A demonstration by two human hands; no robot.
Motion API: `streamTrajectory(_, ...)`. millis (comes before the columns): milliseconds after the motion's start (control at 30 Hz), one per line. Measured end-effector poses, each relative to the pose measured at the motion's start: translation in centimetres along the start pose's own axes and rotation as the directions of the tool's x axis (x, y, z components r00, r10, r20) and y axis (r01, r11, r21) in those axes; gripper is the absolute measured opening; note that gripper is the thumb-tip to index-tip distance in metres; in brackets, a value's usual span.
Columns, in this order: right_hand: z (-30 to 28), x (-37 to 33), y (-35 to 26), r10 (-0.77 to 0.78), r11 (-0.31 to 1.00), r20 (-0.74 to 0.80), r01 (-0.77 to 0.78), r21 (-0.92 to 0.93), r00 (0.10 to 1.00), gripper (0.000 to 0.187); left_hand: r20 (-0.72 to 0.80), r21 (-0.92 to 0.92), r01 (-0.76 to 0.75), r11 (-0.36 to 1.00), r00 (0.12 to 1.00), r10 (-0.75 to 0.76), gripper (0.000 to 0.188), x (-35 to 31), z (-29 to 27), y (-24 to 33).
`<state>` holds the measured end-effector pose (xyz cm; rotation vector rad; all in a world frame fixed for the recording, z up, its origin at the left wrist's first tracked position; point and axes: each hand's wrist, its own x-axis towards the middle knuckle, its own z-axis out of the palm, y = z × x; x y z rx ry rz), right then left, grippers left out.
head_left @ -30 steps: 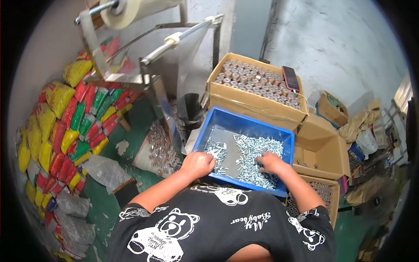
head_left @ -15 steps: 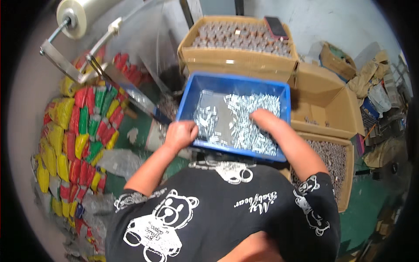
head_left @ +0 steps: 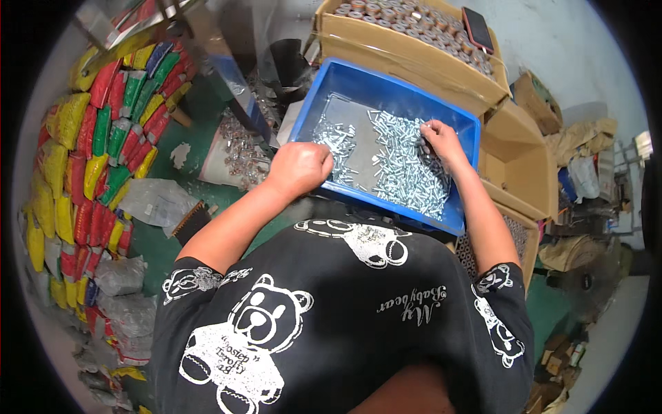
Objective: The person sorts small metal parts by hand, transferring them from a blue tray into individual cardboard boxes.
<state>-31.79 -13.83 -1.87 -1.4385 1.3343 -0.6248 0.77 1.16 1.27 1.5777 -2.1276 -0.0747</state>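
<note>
A blue plastic bin stands before me, tilted in the view. A large heap of short silvery screw-like pieces fills its right part, and a smaller pile lies at the left. Over the bin's left rim, beside the smaller pile, my left hand is curled closed; its fingertips and anything inside are hidden. My right hand is above the upper right of the large heap, thumb and fingers pinched together. What it pinches is too small to make out.
Behind the bin, a cardboard box holds many round brownish metal parts, with a phone on its edge. Another open box stands to the right. Colourful packets are stacked at far left, near a metal frame.
My right hand has risen off the large heap, its fingers now showing. My left hand stays closed at the bin's left rim. The view has shifted and turned.
</note>
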Motion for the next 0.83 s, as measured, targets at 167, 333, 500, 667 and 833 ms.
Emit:
streamTrajectory(167, 7.1, 6.5, -3.3, -0.408, 0.688, 0.158, 0.417, -0.594, 0.899, 0.027, -0.058, -0.093, -0.032, 0.995, 0.998, 0.026, 0.025, 0.2, 0.3, -0.5)
streamTrajectory(333, 18.1, 13.6, -5.4, -0.459, 0.404, 0.276, 0.475, -0.782, 0.844, 0.023, -0.073, -0.191, -0.051, 0.980, 0.997, 0.038, 0.025, 0.2, 0.2, -1.0)
streamTrajectory(500, 20.8, 14.9, -3.3, -0.538, 0.471, 0.172, 0.463, -0.751, 0.825, 0.022, -0.040, -0.243, -0.096, 0.965, 0.995, 0.090, 0.022, -0.5, 0.6, -2.0)
streamTrajectory(667, 17.7, 14.1, -2.7, -0.589, 0.476, 0.152, 0.493, -0.729, 0.794, 0.017, 0.026, -0.355, -0.077, 0.932, 0.995, 0.092, 0.022, 0.0, 1.2, -2.1)
streamTrajectory(833, 14.2, 10.9, -5.6, -0.535, 0.716, -0.083, 0.399, -0.574, 0.841, 0.012, -0.014, -0.372, -0.102, 0.923, 0.994, 0.104, 0.022, 0.2, 1.2, -2.0)
